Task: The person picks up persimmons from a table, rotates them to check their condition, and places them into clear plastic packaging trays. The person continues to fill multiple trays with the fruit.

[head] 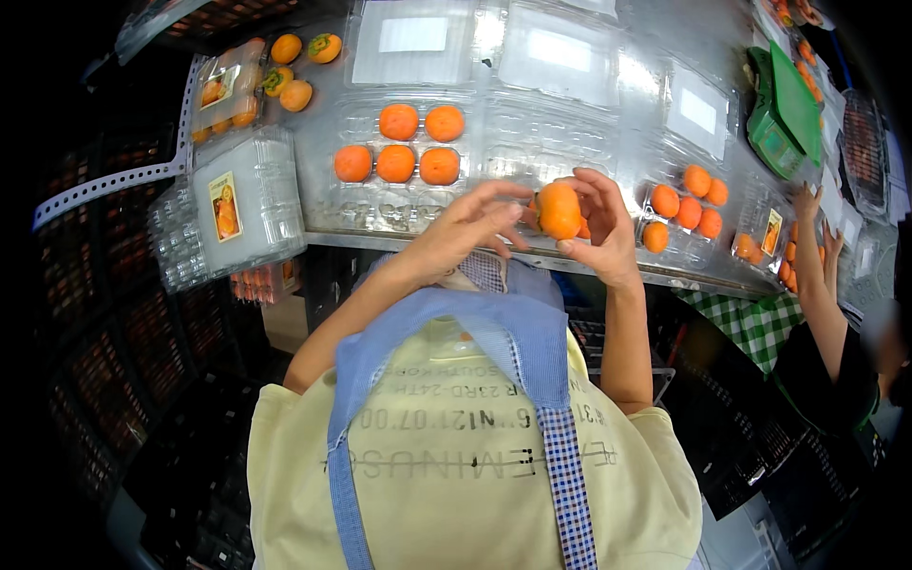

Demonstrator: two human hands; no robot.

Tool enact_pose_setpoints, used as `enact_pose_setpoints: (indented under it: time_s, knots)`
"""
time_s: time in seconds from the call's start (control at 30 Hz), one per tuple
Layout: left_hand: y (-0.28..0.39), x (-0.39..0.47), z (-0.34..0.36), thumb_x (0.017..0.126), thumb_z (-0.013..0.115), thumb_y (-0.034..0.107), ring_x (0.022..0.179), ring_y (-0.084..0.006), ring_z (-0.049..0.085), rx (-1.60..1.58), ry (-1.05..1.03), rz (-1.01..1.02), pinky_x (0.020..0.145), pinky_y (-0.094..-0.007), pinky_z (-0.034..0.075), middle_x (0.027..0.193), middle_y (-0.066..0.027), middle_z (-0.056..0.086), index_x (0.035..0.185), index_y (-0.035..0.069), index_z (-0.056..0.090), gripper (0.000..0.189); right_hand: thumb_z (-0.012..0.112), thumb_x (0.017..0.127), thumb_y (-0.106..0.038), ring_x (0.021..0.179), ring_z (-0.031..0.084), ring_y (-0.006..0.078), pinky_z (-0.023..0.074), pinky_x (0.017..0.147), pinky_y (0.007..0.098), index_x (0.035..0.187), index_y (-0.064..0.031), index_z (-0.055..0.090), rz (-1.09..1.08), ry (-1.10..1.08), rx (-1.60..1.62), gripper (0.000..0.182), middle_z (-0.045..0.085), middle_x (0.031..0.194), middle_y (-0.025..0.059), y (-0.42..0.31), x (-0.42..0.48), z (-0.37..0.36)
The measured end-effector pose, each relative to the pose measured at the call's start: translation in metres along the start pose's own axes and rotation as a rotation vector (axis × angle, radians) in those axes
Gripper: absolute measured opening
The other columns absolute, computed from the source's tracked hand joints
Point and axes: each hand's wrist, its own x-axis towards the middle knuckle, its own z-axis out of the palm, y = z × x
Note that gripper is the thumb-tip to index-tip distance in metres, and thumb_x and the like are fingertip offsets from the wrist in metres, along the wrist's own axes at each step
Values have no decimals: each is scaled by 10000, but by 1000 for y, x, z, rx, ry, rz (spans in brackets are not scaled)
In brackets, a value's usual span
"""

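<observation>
An orange persimmon [558, 211] is held in my right hand [609, 231] above the table's front edge. My left hand [474, 221] is beside it with fingers apart; whether a fingertip touches the fruit I cannot tell. Partly hidden by the hands, more orange fruit [584, 229] shows behind them. Beyond lies an open clear plastic clamshell tray [548, 132]. To its left, another open clamshell [399, 203] holds several persimmons [396, 164] in two rows, with bare cups in front. At right, several persimmons [688, 213] sit in a third clear tray [687, 251].
Loose persimmons [296, 95] and a packed box [226, 92] lie at the far left, behind stacked clamshells [249, 203]. A green scale [784, 110] stands at right, near a co-worker's arms [812, 242]. Dark crates [107, 320] fill the left side. The metal table [320, 135] has a raised front edge.
</observation>
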Motion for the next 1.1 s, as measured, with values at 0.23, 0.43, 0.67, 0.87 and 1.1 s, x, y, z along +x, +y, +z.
enact_pose_setpoints:
  time_s: [0.23,0.43,0.67,0.87,1.1]
  knots:
    - [-2,-1,3,926,584,254,939,-158,603,-121,-8,59,744,-289,524,1093,-112,574,1297,32,417,464,804,651,-88,1063,538,173,419,940,330,1289,-41,445,-83,-59,-161,733,568,1158,83,5,4,25]
    - [-4,-6,-2,911,613,234,911,-152,610,14,126,99,691,-268,525,1087,-115,593,1256,32,456,429,777,675,-89,1065,539,180,458,871,315,1237,-48,526,-104,-107,-357,618,540,1184,76,7,9,36]
    - [-6,-11,-4,948,543,228,930,-183,622,-38,148,144,661,-274,564,1117,-135,579,1246,-2,477,382,770,678,-58,1072,535,169,484,854,293,1231,-46,529,-100,-109,-243,603,520,1190,77,17,9,38]
    - [-5,-12,-8,959,504,193,958,-208,625,-41,140,100,681,-299,584,1149,-149,561,1285,-15,451,390,767,683,-27,1104,509,159,484,891,315,1239,-37,519,-23,-117,-99,609,504,1205,66,23,9,37]
    - [-2,-13,-8,975,422,158,1014,-213,604,-78,117,31,761,-325,567,1220,-146,528,1314,-29,425,388,760,693,-32,1095,515,159,480,895,323,1234,-40,522,6,-130,-50,592,509,1196,63,27,11,35]
